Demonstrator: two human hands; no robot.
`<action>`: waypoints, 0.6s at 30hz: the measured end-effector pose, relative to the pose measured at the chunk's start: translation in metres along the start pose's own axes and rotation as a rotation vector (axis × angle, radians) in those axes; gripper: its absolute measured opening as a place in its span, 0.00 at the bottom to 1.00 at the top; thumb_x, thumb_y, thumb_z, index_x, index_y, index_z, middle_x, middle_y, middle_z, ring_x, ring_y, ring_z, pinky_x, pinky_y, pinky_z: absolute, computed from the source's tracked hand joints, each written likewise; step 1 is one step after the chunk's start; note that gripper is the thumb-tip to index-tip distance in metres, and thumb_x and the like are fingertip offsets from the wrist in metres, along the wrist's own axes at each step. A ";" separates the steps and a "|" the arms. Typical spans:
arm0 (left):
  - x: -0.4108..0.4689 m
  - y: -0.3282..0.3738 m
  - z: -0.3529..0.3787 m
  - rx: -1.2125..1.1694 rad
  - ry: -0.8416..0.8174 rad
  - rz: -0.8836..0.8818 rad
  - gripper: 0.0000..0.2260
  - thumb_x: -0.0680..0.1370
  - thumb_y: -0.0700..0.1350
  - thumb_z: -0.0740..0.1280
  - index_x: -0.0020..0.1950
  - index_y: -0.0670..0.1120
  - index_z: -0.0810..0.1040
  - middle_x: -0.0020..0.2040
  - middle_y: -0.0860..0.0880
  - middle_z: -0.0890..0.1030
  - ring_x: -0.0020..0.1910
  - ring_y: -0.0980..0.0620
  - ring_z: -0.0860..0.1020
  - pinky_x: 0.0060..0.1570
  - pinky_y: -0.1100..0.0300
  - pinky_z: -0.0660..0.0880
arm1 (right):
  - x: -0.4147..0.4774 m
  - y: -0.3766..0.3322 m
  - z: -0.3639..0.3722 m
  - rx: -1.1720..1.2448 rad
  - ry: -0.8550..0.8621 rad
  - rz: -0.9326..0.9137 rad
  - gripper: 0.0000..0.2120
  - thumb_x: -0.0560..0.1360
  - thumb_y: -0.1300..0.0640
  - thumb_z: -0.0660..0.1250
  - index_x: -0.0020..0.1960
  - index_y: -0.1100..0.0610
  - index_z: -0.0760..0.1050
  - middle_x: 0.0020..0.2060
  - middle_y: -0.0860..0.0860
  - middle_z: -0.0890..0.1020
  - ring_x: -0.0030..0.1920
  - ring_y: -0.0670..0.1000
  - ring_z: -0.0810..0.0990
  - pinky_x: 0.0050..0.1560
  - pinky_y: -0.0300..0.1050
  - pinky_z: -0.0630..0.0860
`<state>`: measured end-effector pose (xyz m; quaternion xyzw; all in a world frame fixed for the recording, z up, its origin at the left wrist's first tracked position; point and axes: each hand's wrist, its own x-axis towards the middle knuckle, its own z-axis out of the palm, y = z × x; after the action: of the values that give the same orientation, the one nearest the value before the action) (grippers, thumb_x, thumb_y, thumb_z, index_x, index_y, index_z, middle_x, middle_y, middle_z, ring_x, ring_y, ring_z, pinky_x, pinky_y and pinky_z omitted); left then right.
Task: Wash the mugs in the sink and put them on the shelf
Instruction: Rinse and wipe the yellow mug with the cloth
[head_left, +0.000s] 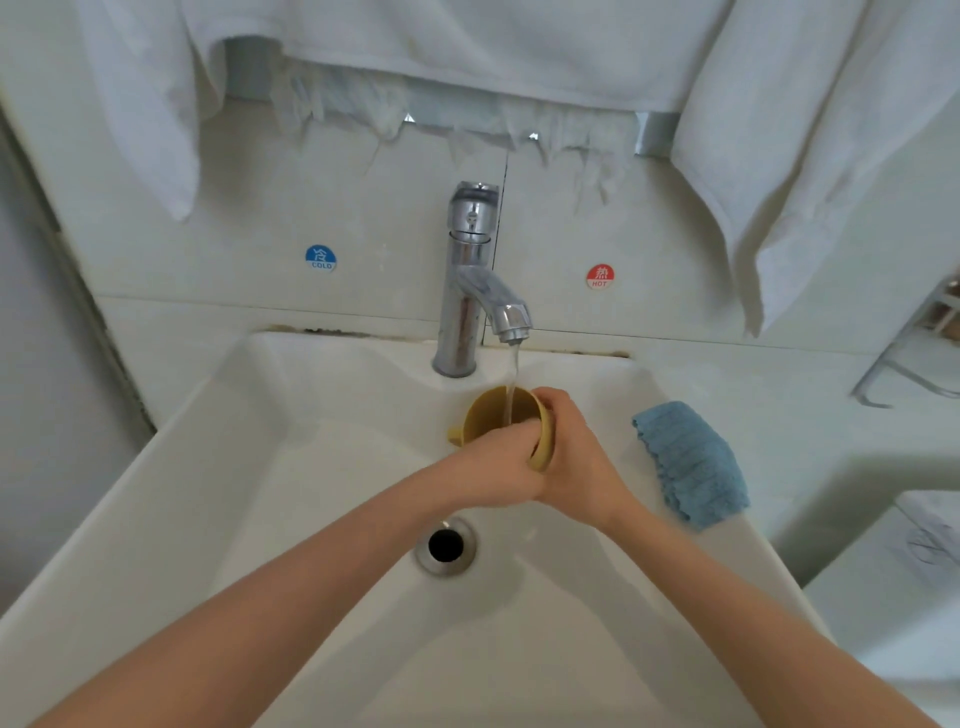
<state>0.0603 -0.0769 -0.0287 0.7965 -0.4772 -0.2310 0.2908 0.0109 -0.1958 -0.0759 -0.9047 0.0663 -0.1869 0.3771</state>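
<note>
the round mustard-yellow mug (491, 413) is held over the far part of the white ceramic sink (260, 467), right under the spout. it is tilted, with its small handle pointing left. a thin stream of water (513, 374) falls from the chrome tap (467, 280) into its open mouth.

the right hand (574, 452) wraps the mug's right side, its fingers curled over the wall and rim. the left hand (498, 467) meets it from the near left, with its fingers bent over the near rim and into the mug; how far in they reach cannot be told. the two hands touch each other.

the round metal drain (445, 544) lies just near of the hands. a folded blue cloth (691, 462) rests on the sink's right rim. on the far tiled wall, a blue "cold" sticker (320, 258) sits left of the tap and a red "hot" sticker (600, 276) right of it. white towels (467, 47) hang above. a metal wire rack (909, 353) shows at the far right edge.
</note>
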 end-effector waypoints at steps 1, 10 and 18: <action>0.000 -0.002 0.004 -0.124 0.054 0.023 0.08 0.74 0.32 0.59 0.49 0.43 0.69 0.38 0.49 0.73 0.39 0.52 0.72 0.37 0.62 0.68 | -0.001 0.001 -0.001 -0.015 0.016 -0.010 0.44 0.57 0.56 0.79 0.67 0.56 0.61 0.60 0.53 0.70 0.56 0.49 0.74 0.55 0.42 0.73; -0.010 -0.055 -0.008 1.096 0.200 0.279 0.25 0.70 0.39 0.70 0.66 0.48 0.72 0.68 0.49 0.72 0.71 0.52 0.65 0.73 0.55 0.49 | 0.002 0.001 0.001 -0.155 0.050 0.006 0.42 0.57 0.58 0.79 0.65 0.52 0.61 0.59 0.46 0.66 0.55 0.48 0.72 0.51 0.45 0.74; -0.006 -0.026 0.013 -0.191 -0.002 0.007 0.13 0.68 0.41 0.62 0.52 0.44 0.71 0.44 0.50 0.76 0.48 0.48 0.76 0.46 0.59 0.71 | -0.002 0.004 0.004 -0.181 0.046 0.010 0.41 0.59 0.59 0.78 0.66 0.52 0.61 0.57 0.43 0.63 0.55 0.48 0.72 0.50 0.46 0.75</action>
<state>0.0661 -0.0652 -0.0553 0.7633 -0.4558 -0.2751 0.3659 0.0105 -0.1955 -0.0819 -0.9301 0.0959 -0.1992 0.2933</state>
